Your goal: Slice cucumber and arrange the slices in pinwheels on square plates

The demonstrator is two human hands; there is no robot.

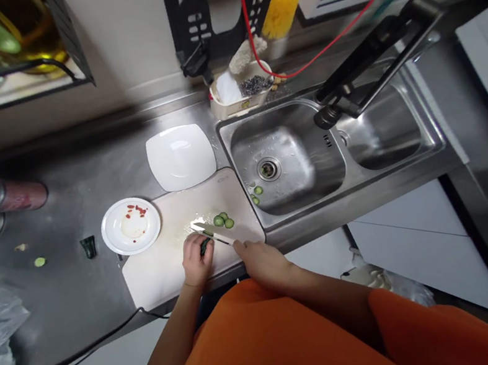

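Observation:
On the white cutting board (157, 279), my left hand (197, 257) is closed around a dark green cucumber piece (205, 245). My right hand (261, 260) grips the handle of a kitchen knife (215, 235), whose blade lies against the cucumber's far end. Several round cucumber slices (223, 220) rest on the board just beyond the blade. Most of the cucumber piece is hidden under the fingers of my left hand.
A small white plate with red bits (112, 237) overlaps the board's left edge; a square white plate (180, 156) stands behind. More slices (258, 190) lie in the sink (311, 189) at right. A dark green cucumber end (88, 247) sits on the left counter.

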